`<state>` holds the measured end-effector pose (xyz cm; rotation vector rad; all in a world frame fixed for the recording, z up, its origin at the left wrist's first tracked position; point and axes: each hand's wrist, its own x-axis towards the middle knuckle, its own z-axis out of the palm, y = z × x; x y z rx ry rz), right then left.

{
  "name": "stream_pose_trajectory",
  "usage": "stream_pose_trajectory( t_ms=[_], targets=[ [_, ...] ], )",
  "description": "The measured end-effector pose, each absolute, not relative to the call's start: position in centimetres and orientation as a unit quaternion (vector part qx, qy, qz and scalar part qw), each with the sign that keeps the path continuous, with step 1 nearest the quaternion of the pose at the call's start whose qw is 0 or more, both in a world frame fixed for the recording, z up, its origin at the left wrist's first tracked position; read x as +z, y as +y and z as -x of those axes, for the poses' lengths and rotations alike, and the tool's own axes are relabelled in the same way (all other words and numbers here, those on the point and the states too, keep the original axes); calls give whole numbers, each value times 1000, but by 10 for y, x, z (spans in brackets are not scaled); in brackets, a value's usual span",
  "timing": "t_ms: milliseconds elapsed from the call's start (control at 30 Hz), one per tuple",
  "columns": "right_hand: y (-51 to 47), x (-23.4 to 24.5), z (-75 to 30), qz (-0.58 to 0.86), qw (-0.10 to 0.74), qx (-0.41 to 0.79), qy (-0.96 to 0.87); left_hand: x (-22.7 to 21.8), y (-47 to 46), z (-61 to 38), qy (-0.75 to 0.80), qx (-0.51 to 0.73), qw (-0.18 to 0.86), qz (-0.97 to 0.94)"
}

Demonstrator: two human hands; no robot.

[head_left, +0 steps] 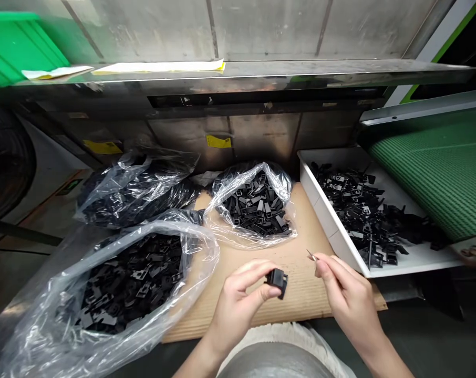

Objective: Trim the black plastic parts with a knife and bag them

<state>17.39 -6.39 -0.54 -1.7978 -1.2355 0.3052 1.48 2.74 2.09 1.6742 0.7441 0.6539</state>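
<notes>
Between the thumb and fingers of my left hand point(240, 304) is a small black plastic part point(277, 282), held above the cardboard sheet point(301, 231). My right hand point(350, 299) pinches a thin, pointed metal piece point(310, 255), its tip aimed up and left; most of it is hidden by the fingers. The two hands are apart, with bare cardboard between them. Beyond my left hand stands an open clear bag point(248, 239) of small black parts. A white tray point(336, 244) of black parts lies just past my right hand.
A large open plastic bag point(44, 320) of black parts fills the left, with another bag point(137, 194) behind it. At right a green conveyor belt point(438, 157) slopes beside the tray. A metal shelf point(261, 71) crosses the back, a green bin point(17, 47) on its left.
</notes>
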Motion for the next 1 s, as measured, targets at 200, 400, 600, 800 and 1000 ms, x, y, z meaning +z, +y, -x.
stream_pose_trajectory(
  t_ms=[200,400,600,800,1000],
  targets=[
    [-71,9,-159,667,501,335,-438,18,23,-18,316,272,560,-716],
    [-63,15,-149,672,461,247,-525,18,21,-19,303,280,539,-735],
    [-61,11,-151,676,439,237,-542,20,16,-19,320,286,505,-749],
    [-64,7,-141,663,420,294,-546,7,17,-23,362,298,507,-722],
    [-64,1,-148,655,472,394,-440,-7,35,-28,424,306,595,-610]
  ],
)
